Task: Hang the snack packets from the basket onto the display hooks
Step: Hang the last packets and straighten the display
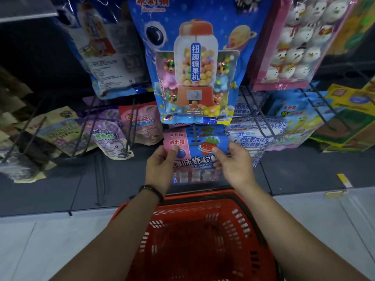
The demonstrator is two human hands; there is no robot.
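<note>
Standing upright, long axis top to bottom and printed face to the camera, the snack packet [199, 151] is held before a display hook [194, 136], whose dark T-shaped tip lies over the packet's upper part, below a big blue gumball-machine bag [194, 63] and above the red basket [239, 224]. It is pink on the left and blue on the right, with a strawberry, a blueberry, white lettering and a clear strip along the bottom. The left hand [160, 169] pinches its left edge and the right hand [235, 165] its right edge, thumbs in front and the other fingers [230, 152] behind.
</note>
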